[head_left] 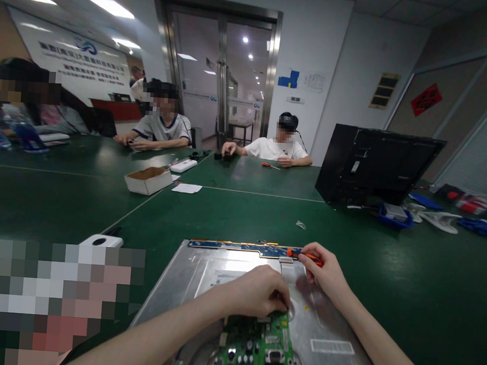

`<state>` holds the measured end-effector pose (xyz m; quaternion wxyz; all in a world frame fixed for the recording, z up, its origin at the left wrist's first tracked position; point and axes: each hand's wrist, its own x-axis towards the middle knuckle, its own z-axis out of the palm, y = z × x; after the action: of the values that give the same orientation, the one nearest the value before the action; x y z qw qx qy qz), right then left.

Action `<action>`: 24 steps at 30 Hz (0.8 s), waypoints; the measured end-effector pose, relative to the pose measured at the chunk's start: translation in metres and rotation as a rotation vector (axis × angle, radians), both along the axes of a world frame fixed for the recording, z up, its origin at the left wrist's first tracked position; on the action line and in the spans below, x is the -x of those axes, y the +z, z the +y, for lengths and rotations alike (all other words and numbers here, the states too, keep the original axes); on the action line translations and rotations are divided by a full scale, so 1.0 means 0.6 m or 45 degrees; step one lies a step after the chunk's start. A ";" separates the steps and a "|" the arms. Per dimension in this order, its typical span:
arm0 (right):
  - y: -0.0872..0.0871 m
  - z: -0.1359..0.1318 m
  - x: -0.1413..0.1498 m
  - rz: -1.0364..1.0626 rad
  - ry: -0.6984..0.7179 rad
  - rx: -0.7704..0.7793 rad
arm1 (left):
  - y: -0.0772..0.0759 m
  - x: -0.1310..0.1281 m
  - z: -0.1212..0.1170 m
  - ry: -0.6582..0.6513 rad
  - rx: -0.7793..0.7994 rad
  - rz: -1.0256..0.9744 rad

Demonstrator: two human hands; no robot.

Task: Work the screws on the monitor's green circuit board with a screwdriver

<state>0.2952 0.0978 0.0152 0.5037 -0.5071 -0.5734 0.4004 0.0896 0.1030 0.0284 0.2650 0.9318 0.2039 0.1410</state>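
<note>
A flat display panel lies on the table with its bare metal back [190,279] facing up. Mounted on it is a green circuit board [252,347], and a long narrow blue circuit board [226,246] runs along its far edge. My left hand [258,292] is closed over the green board's far right corner, fingertips pinched; what they hold, if anything, is hidden. In my right hand [323,268] is an orange and black screwdriver [312,258], held at the right end of the blue board. A flat cable [286,267] runs from the blue board toward my left hand.
A large black monitor housing [378,164] stands at the right, near a blue tray [394,216]. An open cardboard box [148,182] and a white device [101,241] are on the left. Several people sit across the green table [241,215]; another screwdriver [269,165] lies before one person.
</note>
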 end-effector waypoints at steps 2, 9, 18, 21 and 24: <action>0.002 0.000 -0.001 -0.002 0.001 -0.009 | 0.000 0.000 0.001 0.015 0.035 -0.002; 0.011 0.000 -0.008 0.008 -0.033 -0.051 | 0.000 0.003 0.004 0.022 0.105 -0.009; 0.011 -0.002 -0.006 0.004 -0.034 -0.051 | 0.002 0.000 -0.004 -0.050 -0.229 0.040; 0.010 -0.002 -0.007 0.012 -0.041 -0.052 | 0.004 0.001 -0.005 -0.088 -0.238 0.028; 0.011 -0.003 -0.008 0.020 -0.051 -0.047 | 0.002 0.002 -0.002 -0.081 -0.190 0.013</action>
<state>0.3000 0.0962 0.0220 0.5253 -0.5061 -0.5664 0.3836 0.0882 0.1020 0.0298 0.1981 0.9557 0.1646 0.1426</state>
